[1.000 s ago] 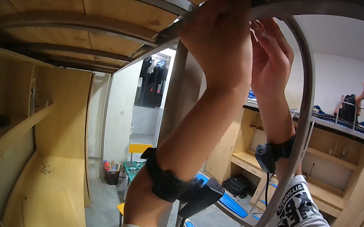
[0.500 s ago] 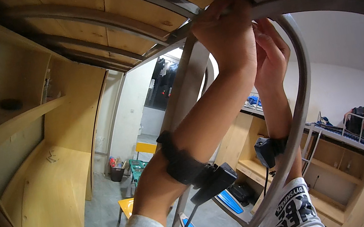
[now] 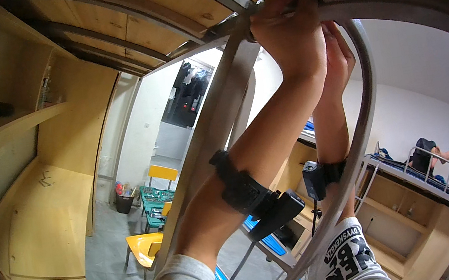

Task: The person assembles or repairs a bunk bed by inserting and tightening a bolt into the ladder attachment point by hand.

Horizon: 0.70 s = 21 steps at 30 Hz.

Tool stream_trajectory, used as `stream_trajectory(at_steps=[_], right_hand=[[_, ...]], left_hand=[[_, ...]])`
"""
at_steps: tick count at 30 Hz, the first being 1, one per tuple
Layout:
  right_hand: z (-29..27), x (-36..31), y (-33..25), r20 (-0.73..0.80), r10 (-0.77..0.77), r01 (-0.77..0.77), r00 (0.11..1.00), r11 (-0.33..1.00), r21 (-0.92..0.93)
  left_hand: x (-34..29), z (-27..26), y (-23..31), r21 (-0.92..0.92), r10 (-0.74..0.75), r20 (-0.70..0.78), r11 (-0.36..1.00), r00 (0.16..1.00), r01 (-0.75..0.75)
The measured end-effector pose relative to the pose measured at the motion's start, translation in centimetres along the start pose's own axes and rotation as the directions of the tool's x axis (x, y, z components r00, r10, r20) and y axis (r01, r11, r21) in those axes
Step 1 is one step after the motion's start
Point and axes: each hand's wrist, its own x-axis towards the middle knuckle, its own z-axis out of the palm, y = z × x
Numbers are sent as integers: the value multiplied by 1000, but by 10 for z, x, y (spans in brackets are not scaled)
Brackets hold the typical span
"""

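Overhead, a dark metal bed frame supports wooden boards. My left hand is raised to the underside of the frame, where a crossbar meets the long rail. Its fingers are curled closed there, and whatever they hold is hidden. Just behind my left wrist, my right hand reaches up to the same spot from the rail's other side. Its fingers are bent together, with their tips out of sight. A curved metal tube runs down beside my right arm, and a broad metal post stands left of my hands.
A wooden desk with a shelf above fills the left side. Yellow chairs and an open green tool case stand on the floor near a dark bin. Across the room, a person's bare foot shows on a bunk bed.
The view has shifted, so the desk and chairs sit farther left and the bunk lower. Both hands stay at the same frame joint. The distant person's raised leg has come down.
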Motion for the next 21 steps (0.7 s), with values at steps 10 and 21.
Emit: stream_trajectory(at_steps=[10, 21], right_hand=[[-31, 45, 41, 162, 40, -105, 986, 904, 415], [-21, 39, 54, 578, 18, -422, 816, 702, 574]], left_hand=[[-3, 4, 4, 33, -20, 47, 999, 999, 18], [1, -11, 17, 74, -98, 60, 993, 993, 94]])
